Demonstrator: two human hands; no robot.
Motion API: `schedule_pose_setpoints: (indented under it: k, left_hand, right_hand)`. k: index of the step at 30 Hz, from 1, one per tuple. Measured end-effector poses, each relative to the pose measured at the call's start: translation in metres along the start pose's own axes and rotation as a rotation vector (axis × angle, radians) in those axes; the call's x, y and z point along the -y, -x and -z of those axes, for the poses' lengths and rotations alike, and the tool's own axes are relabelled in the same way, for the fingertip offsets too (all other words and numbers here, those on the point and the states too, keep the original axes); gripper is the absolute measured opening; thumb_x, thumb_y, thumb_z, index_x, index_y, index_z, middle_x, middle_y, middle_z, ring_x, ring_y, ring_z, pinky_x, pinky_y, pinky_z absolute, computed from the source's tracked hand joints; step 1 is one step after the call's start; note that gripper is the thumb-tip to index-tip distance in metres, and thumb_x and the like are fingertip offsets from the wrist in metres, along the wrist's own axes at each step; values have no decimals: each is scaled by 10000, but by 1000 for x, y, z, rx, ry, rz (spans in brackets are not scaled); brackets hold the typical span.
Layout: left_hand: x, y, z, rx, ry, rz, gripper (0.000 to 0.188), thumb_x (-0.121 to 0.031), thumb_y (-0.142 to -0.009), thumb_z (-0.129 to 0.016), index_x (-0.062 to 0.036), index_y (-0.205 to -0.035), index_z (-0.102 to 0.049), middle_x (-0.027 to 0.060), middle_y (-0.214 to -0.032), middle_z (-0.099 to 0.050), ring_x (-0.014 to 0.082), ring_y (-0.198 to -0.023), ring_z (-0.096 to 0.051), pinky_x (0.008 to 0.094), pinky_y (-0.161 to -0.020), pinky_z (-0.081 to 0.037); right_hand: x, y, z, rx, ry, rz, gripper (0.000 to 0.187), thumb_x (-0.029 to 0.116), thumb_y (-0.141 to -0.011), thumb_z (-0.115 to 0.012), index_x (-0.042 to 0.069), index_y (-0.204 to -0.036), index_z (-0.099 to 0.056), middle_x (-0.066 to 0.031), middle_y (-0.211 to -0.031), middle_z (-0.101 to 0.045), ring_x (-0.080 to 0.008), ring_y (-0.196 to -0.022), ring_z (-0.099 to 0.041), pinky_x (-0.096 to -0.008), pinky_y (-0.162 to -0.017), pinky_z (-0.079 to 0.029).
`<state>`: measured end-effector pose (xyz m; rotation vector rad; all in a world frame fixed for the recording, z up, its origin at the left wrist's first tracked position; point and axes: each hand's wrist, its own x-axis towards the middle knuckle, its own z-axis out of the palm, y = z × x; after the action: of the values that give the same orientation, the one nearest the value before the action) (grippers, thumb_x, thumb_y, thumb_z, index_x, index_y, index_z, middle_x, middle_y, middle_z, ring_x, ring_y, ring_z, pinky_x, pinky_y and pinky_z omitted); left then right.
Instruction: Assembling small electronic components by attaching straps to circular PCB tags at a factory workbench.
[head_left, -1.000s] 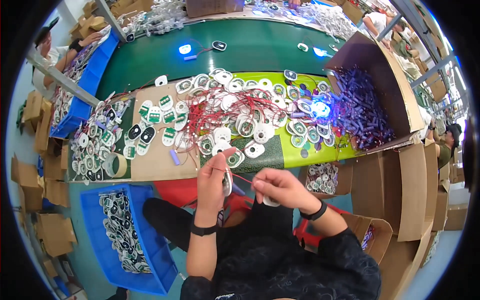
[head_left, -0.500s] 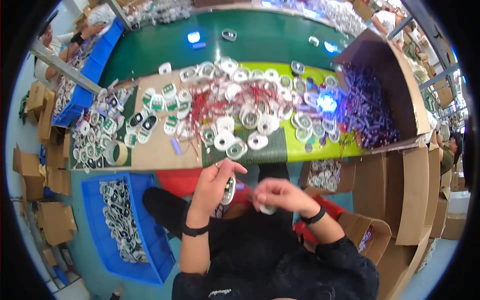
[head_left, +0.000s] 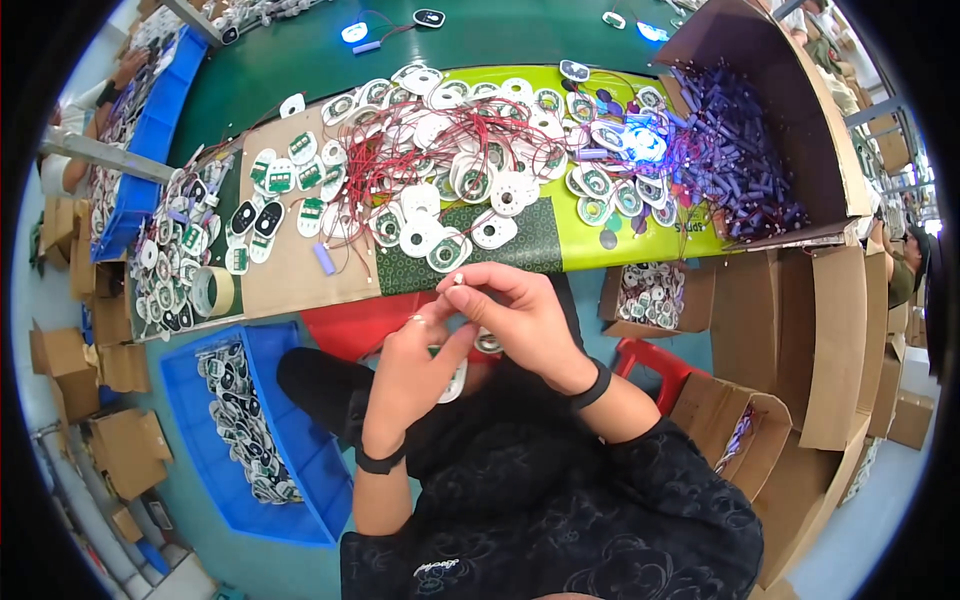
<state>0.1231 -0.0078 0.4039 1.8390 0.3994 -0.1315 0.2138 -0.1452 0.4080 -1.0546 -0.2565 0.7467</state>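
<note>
Over my lap, both hands are close together just off the table's front edge. My left hand (head_left: 412,365) is curled around a white oval plastic housing (head_left: 454,385), whose lower end shows below my thumb. Between the thumb and forefinger of my right hand (head_left: 525,320) is a small white piece (head_left: 458,281), too small to identify. A second white round part (head_left: 487,342) hangs under my right palm, mostly hidden. On the table in front lies a heap of white housings (head_left: 420,233) with red wires (head_left: 440,140).
A cardboard box of purple cylindrical cells (head_left: 735,160) stands at the right, near a glowing blue light (head_left: 643,145). Tape (head_left: 212,292) lies at the left. A blue bin (head_left: 330,490) of housings sits below left. Cardboard boxes (head_left: 820,340) crowd the right. Another person's arm (head_left: 125,75) shows far left.
My right hand has moved left and up to meet my left, its fingers now pinching the small white piece. The left hand has turned, covering more of the housing. The view has shifted.
</note>
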Motion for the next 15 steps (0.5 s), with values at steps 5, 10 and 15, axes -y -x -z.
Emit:
schedule_pose_setpoints:
  k: [5, 10, 15]
  left_hand:
    - [9, 12, 12, -253, 442, 25, 242, -127, -988, -631, 29, -1168, -676, 58, -988, -736, 62, -873, -647, 215, -768, -498]
    - [-6, 3, 8, -298, 424, -18, 232, -141, -954, -685, 19, -1119, -721, 59, -942, -745, 63, -850, -643, 221, -769, -504]
    - [-3, -1, 4, -353, 300, -54, 201, -136, -908, -743, 13, -1042, -750, 56, -902, -746, 64, -820, -641, 220, -744, -507]
  right_hand:
    - [-4, 2, 3, 0, 118, -44, 195, 117, -987, -640, -30, -1108, -681, -43, -930, -704, -76, -821, -630, -225, -740, -524]
    - [-4, 8, 5, 28, 259, -131, 190, 138, -987, -646, -17, -1091, -688, -6, -895, -684, -58, -791, -610, -212, -691, -499]
    - [-2, 7, 1, -9, 474, -6, 155, 103, -949, -682, -15, -1047, -695, -1, -863, -667, -51, -748, -593, -213, -641, -479]
